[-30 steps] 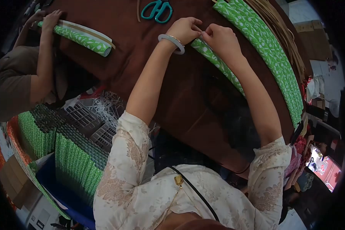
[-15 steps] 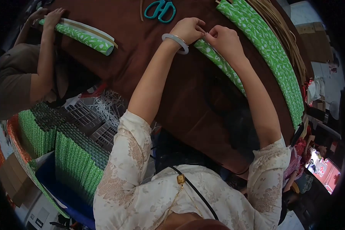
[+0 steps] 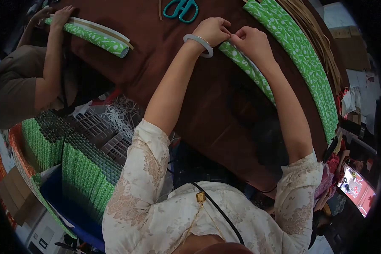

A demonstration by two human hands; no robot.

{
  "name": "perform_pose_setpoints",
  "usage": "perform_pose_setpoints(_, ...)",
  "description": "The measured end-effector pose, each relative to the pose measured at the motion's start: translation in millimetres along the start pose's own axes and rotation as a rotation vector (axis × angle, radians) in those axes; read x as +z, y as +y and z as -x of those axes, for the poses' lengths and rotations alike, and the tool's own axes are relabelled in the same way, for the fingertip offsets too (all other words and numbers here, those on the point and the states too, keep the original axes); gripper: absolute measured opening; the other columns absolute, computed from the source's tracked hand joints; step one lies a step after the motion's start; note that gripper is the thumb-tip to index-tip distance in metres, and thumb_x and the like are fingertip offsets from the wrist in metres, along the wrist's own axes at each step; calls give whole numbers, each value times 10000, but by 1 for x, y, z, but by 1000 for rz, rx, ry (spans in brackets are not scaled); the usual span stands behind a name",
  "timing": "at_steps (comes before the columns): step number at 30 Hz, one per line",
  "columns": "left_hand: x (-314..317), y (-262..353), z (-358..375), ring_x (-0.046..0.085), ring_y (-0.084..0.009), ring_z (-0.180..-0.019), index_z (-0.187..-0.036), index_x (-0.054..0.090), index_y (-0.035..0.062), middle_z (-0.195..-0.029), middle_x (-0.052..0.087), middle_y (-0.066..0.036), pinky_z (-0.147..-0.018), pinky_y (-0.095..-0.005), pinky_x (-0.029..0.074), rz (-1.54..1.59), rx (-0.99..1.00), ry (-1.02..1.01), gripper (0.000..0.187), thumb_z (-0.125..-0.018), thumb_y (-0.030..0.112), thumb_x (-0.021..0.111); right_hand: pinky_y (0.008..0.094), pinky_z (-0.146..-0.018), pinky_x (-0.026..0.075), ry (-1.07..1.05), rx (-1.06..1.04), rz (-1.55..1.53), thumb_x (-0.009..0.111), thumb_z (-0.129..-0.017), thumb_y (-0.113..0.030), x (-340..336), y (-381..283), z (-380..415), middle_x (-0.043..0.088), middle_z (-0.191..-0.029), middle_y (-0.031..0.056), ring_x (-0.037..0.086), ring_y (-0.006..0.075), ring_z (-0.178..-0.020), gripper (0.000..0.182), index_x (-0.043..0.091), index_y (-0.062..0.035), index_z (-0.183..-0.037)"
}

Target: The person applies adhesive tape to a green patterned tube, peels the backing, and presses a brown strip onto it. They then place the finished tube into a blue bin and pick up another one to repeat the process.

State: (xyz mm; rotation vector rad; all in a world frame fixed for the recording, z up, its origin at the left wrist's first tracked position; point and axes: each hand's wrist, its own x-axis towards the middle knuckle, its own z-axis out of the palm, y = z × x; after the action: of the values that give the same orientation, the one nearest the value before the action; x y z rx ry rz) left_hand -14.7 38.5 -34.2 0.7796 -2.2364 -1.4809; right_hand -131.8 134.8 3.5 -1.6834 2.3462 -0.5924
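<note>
My left hand (image 3: 213, 31) is closed in a pinch, its fingertips at the upper end of a narrow green roll of paper (image 3: 252, 71) with a white pattern. My right hand (image 3: 252, 44) pinches beside it, thumb and forefinger almost touching those of the left. Whatever sits between the fingertips is too small to make out. The roll slants down to the right, and my right hand and forearm cover part of it. A bracelet (image 3: 199, 44) circles my left wrist. Teal-handled scissors (image 3: 180, 10) lie beyond my left hand.
Wider green patterned paper (image 3: 298, 59) and tan strips (image 3: 315, 34) lie along the table's (image 3: 199, 106) right side. At left, a co-worker's hand (image 3: 62, 17) rests on another green roll (image 3: 95, 40). Below stand bundled green tubes (image 3: 86, 169) and a grey crate (image 3: 91, 129) with shredded paper.
The whole view has shifted slightly, so things appear a little further right. Both my hands stay pinched together at the roll's end.
</note>
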Motion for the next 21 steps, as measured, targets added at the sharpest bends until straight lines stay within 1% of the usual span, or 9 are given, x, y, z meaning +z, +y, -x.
perform_pose_setpoints(5,3,-2,-1,605,-174,-842,-1125,495,-61,-902,630,-139,-738,-263,478,-2,6,5,405,-750,49,602,361,-670,484,-4,-18,18,616,-700,-272,2,2,1,617,-699,140,607,283,-700,258,637,-19,-749)
perform_pose_setpoints(11,1,0,-1,605,-177,-845,-1131,491,-57,-906,630,-139,-738,-265,478,14,-8,-24,408,-754,54,601,363,-662,485,15,-86,-7,614,-709,-277,1,7,3,622,-722,139,609,280,-698,252,642,-30,-755)
perform_pose_setpoints(17,1,2,1,604,-174,-838,-1132,489,-54,-906,630,-136,-732,-264,477,9,-2,-13,405,-758,54,601,362,-657,482,33,-90,-7,594,-732,-242,1,8,5,623,-732,127,607,276,-697,209,640,-41,-763)
perform_pose_setpoints(19,1,0,-1,604,-174,-835,-1134,487,-54,-905,629,-134,-730,-263,476,11,-7,-23,407,-758,52,601,312,-585,472,29,-119,-13,622,-746,-216,1,12,5,624,-700,110,611,220,-626,192,640,-38,-816)
perform_pose_setpoints(21,3,-4,-3,605,-173,-832,-1142,480,-54,-902,629,-135,-727,-261,476,28,1,-18,417,-757,52,600,309,-580,470,47,-136,-8,619,-748,-214,2,14,6,624,-698,110,610,220,-622,187,641,-41,-817)
